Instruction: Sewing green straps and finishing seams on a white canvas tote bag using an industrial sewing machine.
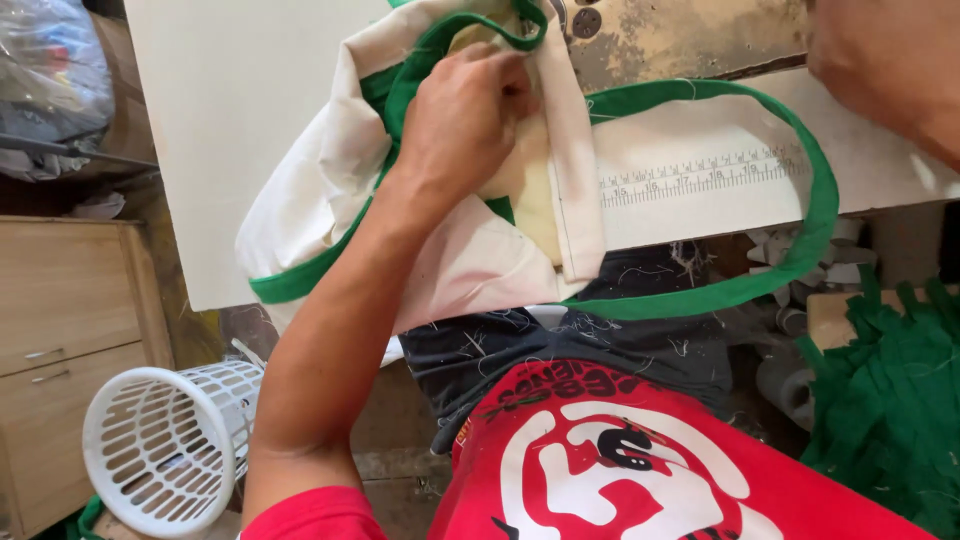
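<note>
While the cream cloth bag (330,190) with green trim lies on the counter (230,90), my left hand (465,115) reaches into its mouth, fingers closed on the lining; contents hidden.

You are at a sewing workshop: the white worktable (230,120) carries a printed ruler scale (690,175) upper right, green fabric strips (890,400) piled lower right
</note>
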